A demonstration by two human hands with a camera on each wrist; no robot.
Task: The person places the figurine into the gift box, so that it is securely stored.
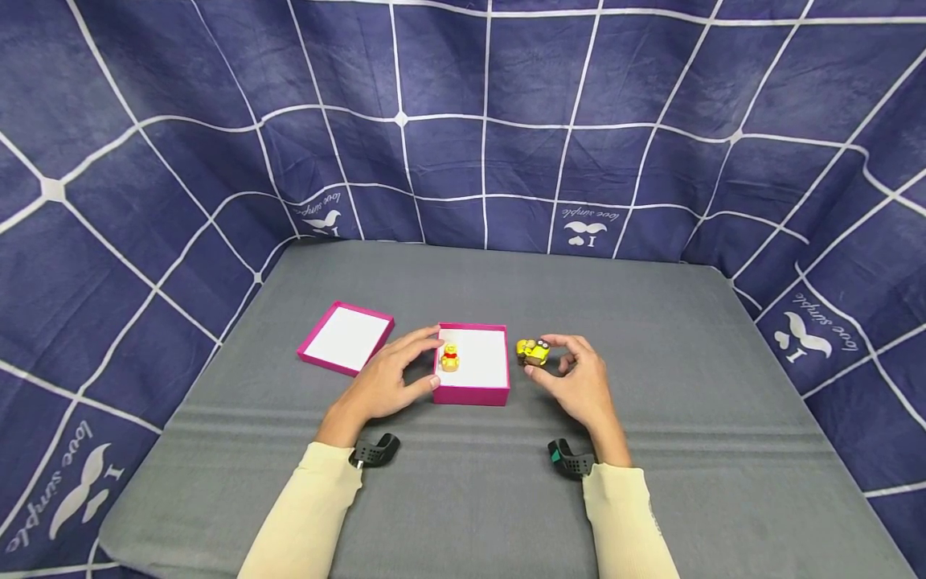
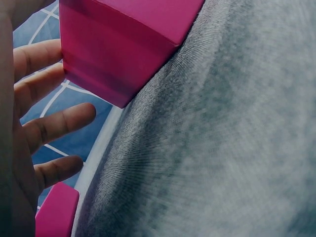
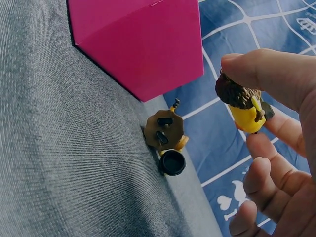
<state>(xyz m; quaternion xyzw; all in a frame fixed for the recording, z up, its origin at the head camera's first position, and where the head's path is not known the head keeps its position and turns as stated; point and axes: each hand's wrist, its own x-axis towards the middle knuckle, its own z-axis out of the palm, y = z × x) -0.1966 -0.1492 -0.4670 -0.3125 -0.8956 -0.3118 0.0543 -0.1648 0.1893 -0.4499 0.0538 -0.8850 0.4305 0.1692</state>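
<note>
My right hand [image 1: 579, 378] pinches a small yellow figurine [image 3: 247, 117] with a brown shaggy part between thumb and fingers, just right of the box. A second figurine [image 3: 164, 129] is on the table beside it, its brown underside with black feet facing the right wrist camera. The open magenta box [image 1: 472, 396] has a white inside. Against its left wall inside is a yellow bear figurine [image 1: 450, 362] in a red top. My left hand [image 1: 387, 378] lies along the box's left side, fingers spread; in the left wrist view, fingertips touch the magenta wall.
A magenta lid [image 1: 346, 338] with a white inside lies upturned on the grey cloth-covered table [image 1: 477, 498], left of the box. Blue curtains [image 1: 521, 153] with white grid lines stand behind the table and at both sides.
</note>
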